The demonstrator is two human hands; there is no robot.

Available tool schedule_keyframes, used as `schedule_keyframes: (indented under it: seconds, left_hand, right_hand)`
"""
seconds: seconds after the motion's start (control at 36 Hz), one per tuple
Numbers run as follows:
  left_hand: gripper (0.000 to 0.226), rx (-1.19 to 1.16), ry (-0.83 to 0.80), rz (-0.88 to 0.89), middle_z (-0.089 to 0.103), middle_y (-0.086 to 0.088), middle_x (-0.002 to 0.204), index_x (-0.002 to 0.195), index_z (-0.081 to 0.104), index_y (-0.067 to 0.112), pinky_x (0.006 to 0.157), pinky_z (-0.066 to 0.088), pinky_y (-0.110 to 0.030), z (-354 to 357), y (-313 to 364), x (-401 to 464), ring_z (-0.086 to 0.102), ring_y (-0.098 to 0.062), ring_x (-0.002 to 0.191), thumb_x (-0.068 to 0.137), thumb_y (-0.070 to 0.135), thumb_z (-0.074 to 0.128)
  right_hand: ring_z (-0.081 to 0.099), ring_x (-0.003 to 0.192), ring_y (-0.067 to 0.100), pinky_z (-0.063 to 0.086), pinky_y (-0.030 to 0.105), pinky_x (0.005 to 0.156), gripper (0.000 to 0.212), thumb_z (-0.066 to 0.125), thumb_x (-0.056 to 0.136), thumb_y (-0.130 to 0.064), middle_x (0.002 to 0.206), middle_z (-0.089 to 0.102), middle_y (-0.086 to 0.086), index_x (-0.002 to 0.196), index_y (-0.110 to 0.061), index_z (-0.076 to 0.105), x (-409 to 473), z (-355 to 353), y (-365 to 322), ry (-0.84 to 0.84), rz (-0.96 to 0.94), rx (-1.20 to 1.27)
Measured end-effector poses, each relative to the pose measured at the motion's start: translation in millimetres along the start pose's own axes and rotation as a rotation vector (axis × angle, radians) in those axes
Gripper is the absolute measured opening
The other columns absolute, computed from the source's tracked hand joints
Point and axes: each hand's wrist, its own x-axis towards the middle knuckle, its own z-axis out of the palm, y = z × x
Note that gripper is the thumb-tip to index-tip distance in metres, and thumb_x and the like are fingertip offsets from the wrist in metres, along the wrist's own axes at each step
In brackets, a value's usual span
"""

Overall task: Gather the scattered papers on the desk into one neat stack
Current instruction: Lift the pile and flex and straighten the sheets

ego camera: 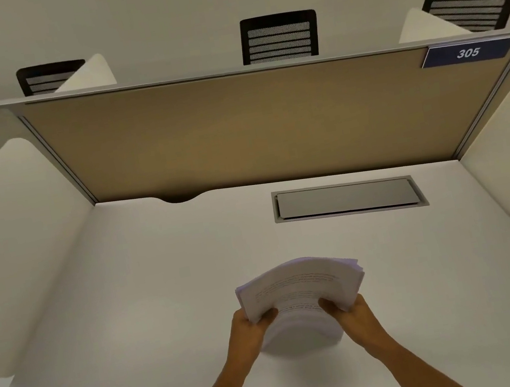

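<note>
Both forearms reach in from the bottom edge, angled toward each other. The left hand clamps the stack's left near corner, thumb on top, fingers underneath. The right hand grips the right near corner the same way. The papers sit gathered in one bundle above the desk, near its front middle, arching upward between the hands, edges fanned slightly at the right. Whether the bundle's far edge touches the desk is unclear.
</note>
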Motion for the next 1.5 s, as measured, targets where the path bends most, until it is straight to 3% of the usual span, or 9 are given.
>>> schedule_keyframes:
  seconds: [0.28, 0.58, 0.64, 0.72, 0.81, 1.08, 1.25, 1.39, 1.5]
  left_hand:
    - [0.047, -0.084, -0.153, 0.164, 0.077, -0.014, 0.098, 0.1, 0.075, 0.005, 0.075, 0.06, -0.036, -61, 77, 21, 0.074, -0.028, 0.091, 0.061, 0.029, 0.085]
    - [0.07, 0.79, -0.392, 0.304, 0.048, 0.019, 0.14, 0.139, 0.044, 0.039, 0.111, 0.037, -0.036, -68, 124, 32, 0.042, -0.005, 0.133, 0.078, 0.042, 0.077]
    - [0.056, 0.859, -0.466, 0.295, 0.045, 0.018, 0.14, 0.136, 0.051, 0.035, 0.117, 0.026, -0.039, -48, 121, 26, 0.037, -0.002, 0.129, 0.084, 0.038, 0.071]
    - [0.018, 0.537, -0.37, 0.195, 0.074, 0.008, 0.099, 0.094, 0.07, 0.042, 0.088, 0.056, -0.041, -36, 106, 24, 0.067, -0.002, 0.088, 0.079, 0.033, 0.076]
    - [0.007, 0.319, -0.222, 0.13, 0.073, 0.015, 0.067, 0.073, 0.073, 0.036, 0.065, 0.053, -0.029, -34, 88, 22, 0.068, -0.001, 0.065, 0.074, 0.03, 0.077]
    - [0.01, 0.052, -0.014, -0.082, 0.077, 0.003, 0.072, 0.086, 0.073, 0.019, 0.062, 0.055, -0.03, -40, 41, 16, 0.072, -0.022, 0.072, 0.079, 0.02, 0.079]
    - [0.022, -0.04, 0.068, -0.115, 0.077, -0.012, 0.087, 0.098, 0.073, 0.01, 0.063, 0.059, -0.038, -37, 25, 19, 0.074, -0.033, 0.077, 0.079, 0.021, 0.079]
    - [0.02, -0.039, 0.124, -0.096, 0.076, -0.008, 0.086, 0.097, 0.072, 0.012, 0.058, 0.059, -0.031, -31, 21, 24, 0.073, -0.032, 0.076, 0.08, 0.022, 0.078]
    - [0.019, -0.037, 0.139, -0.082, 0.075, -0.001, 0.083, 0.096, 0.071, 0.014, 0.051, 0.057, -0.022, -27, 19, 25, 0.073, -0.023, 0.071, 0.079, 0.019, 0.078]
  right_hand:
    - [0.062, 0.053, 0.003, 0.046, 0.019, 0.053, 0.027, 0.071, 0.089, -0.028, 0.06, 0.068, -0.006, 0.063, -0.028, 0.066, 13, -32, -65, -0.073, -0.123, -0.496]
    - [0.071, 0.079, 0.017, 0.062, 0.031, 0.073, 0.026, 0.059, 0.092, -0.031, 0.101, 0.076, 0.0, 0.114, -0.024, 0.073, 15, -46, -135, -0.275, -0.273, -1.05]
    - [0.071, 0.079, 0.018, 0.062, 0.033, 0.074, 0.029, 0.058, 0.091, -0.032, 0.1, 0.076, 0.0, 0.116, -0.026, 0.072, 16, -35, -136, -0.317, -0.314, -1.159]
    - [0.071, 0.079, 0.017, 0.061, 0.032, 0.074, 0.031, 0.057, 0.091, -0.034, 0.099, 0.076, -0.001, 0.117, -0.027, 0.071, 19, -26, -131, -0.348, -0.328, -1.218]
    - [0.071, 0.075, 0.012, 0.061, 0.027, 0.071, 0.028, 0.059, 0.089, -0.038, 0.097, 0.077, -0.005, 0.111, -0.029, 0.073, 23, -31, -122, -0.341, -0.284, -1.109]
    - [0.073, 0.08, 0.021, 0.057, 0.033, 0.07, 0.006, 0.077, 0.077, -0.024, 0.08, 0.077, -0.003, 0.082, -0.022, 0.079, 37, -94, -51, -0.248, -0.024, -0.578]
    - [0.073, 0.1, 0.032, 0.059, 0.045, 0.088, 0.066, 0.091, 0.059, -0.034, 0.107, 0.076, 0.015, 0.114, -0.005, 0.069, 22, -80, -20, -0.187, 0.057, 0.142]
    - [0.073, 0.1, 0.035, 0.059, 0.051, 0.088, 0.039, 0.081, 0.077, -0.006, 0.11, 0.075, 0.018, 0.114, -0.002, 0.07, 19, -59, -7, -0.147, 0.108, 0.224]
    - [0.077, 0.085, 0.029, 0.063, 0.04, 0.072, 0.053, 0.084, 0.062, -0.037, 0.094, 0.079, 0.011, 0.105, -0.006, 0.074, 19, -45, -9, 0.03, 0.078, 0.19]
